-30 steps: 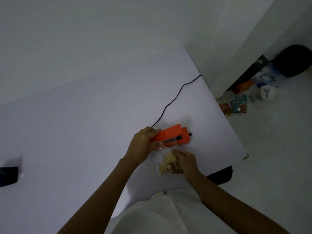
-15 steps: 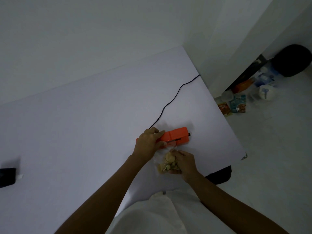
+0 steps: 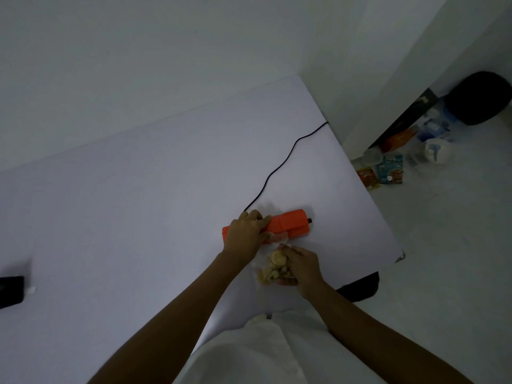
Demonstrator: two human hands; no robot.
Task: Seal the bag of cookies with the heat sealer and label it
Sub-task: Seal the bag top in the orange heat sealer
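bag — clear, pale cookies | mouth in orange sealer

Over to the white desk, broad and pale, butted against a grey-white wall. At the desk's far left edge sits a dark flat object, cut off by the frame, with a small white tab just beside it. Off the desk's right side, down on the light floor, a huddle of packets: a teal pack, an orange-red pouch touching it, a white cup-like item near them, and a big black rounded shape farther back.
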